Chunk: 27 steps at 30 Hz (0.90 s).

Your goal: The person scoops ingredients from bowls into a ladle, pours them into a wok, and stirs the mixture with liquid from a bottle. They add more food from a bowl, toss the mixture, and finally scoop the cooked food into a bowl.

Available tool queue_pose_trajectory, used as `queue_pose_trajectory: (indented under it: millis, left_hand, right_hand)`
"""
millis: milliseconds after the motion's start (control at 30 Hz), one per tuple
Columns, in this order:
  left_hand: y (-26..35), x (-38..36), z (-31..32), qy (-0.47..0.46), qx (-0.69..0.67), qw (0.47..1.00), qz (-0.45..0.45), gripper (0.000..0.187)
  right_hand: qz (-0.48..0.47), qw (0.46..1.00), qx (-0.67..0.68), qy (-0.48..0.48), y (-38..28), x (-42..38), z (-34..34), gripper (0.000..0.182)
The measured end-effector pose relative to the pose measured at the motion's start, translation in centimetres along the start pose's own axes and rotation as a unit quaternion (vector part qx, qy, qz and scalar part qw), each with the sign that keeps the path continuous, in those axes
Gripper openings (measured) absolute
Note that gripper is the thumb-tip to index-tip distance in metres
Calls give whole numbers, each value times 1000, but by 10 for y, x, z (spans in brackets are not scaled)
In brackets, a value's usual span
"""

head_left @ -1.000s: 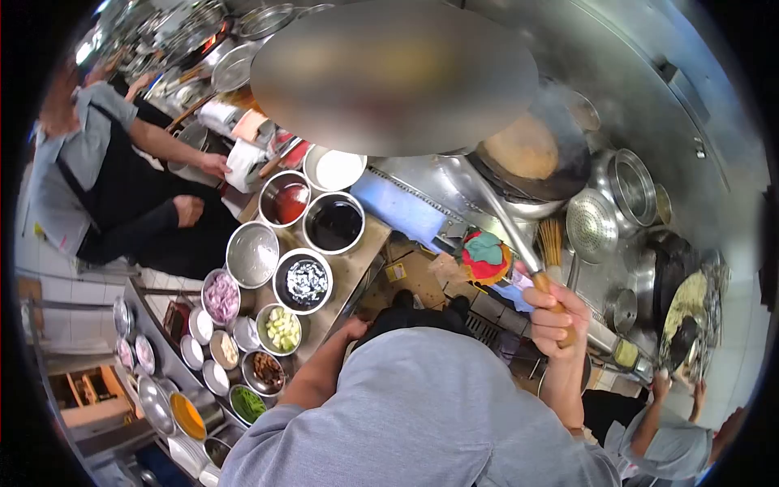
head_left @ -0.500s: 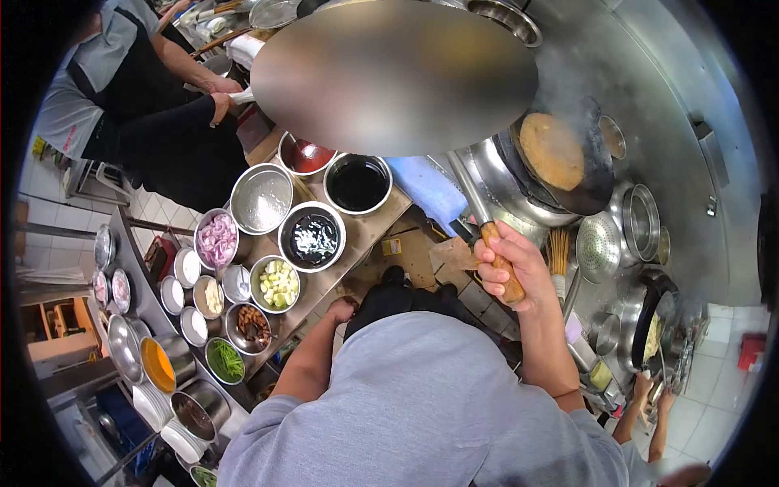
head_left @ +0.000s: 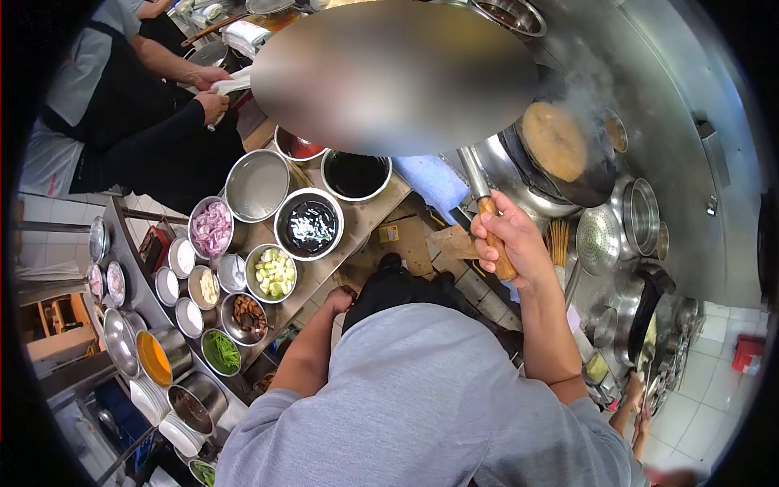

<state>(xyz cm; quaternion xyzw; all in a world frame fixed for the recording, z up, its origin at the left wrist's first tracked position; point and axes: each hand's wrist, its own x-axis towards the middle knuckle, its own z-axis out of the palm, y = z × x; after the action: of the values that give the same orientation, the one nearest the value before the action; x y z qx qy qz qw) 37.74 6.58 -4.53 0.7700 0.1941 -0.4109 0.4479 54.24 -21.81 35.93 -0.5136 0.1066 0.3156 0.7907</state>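
Note:
My right hand [head_left: 509, 243] is wrapped around the wooden handle [head_left: 497, 235] of a metal-shafted cooking tool. The shaft [head_left: 473, 170] runs up and away, and its far end vanishes behind the blurred patch. Beyond that hand, to the right, a dark wok [head_left: 596, 178] holds a round, golden-brown piece of food [head_left: 554, 142] with steam rising from it. Low on the left, my left hand [head_left: 341, 299] hangs beside the edge of the counter [head_left: 329, 264]. Its fingers are too small and turned away to read.
Bowls of dark liquid [head_left: 311, 226], sliced onion [head_left: 213, 229] and chopped pale green vegetable [head_left: 272, 273] crowd the counter. A perforated skimmer [head_left: 599, 241] and a bamboo brush [head_left: 557, 239] lie right. A co-worker's hands [head_left: 213, 97] hold a white cloth. Another person's arms [head_left: 633, 410] reach in lower right.
My right hand and the wooden handle have shifted slightly up in view. The scene has drifted a little with the head. The co-worker's hands at the left have moved slightly left.

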Motion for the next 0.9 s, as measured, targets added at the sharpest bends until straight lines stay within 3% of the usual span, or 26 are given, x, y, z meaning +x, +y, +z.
queue_pose_trajectory:
  millis: [67,167,300,400,467,533,567,633,700,767,833,900]
  left_hand:
    - [-1,5,0,13,41,997,58,24]
    - [5,7,0,-3,12,1000,16,26]
    - [11,9,-3,-5,55,998,42,28]
    - [17,7,-6,-17,43,999,17,26]
    - [9,12,-9,23,260,929,263,22]
    - [-18,49,-2,-21,354,867,351,20]
    - [13,19,-4,-3,258,932,255,21]
    - [62,-13,-9,-20,196,978,75,24]
    - [63,-1,-10,-55,191,978,64,29]
    - [28,41,-8,-60,342,905,245,29]
    - [27,62,-12,-89,298,921,235,28]
    - [58,44,-9,-117,208,957,167,26]
  right_hand:
    - [-14,999,-30,-8,0,0,2,44]
    - [-24,998,-63,8,-1,-2,6,44]
    - [-42,993,-113,16,2,-4,12,47]
    - [-53,957,-273,77,15,-10,9,55]
    - [-58,966,-243,62,27,-12,-2,56]
    - [-101,966,-231,57,42,-13,-25,56]
    - [-141,952,-262,68,49,-13,-33,56]
    - [-112,971,-201,71,40,-41,-37,54]
    - [-139,978,-131,89,35,-75,-54,54]
    - [-165,972,-120,117,41,-115,-87,57]
    - [-216,945,-151,195,51,-155,-109,59]
    - [-262,922,-85,272,71,-181,-133,61]
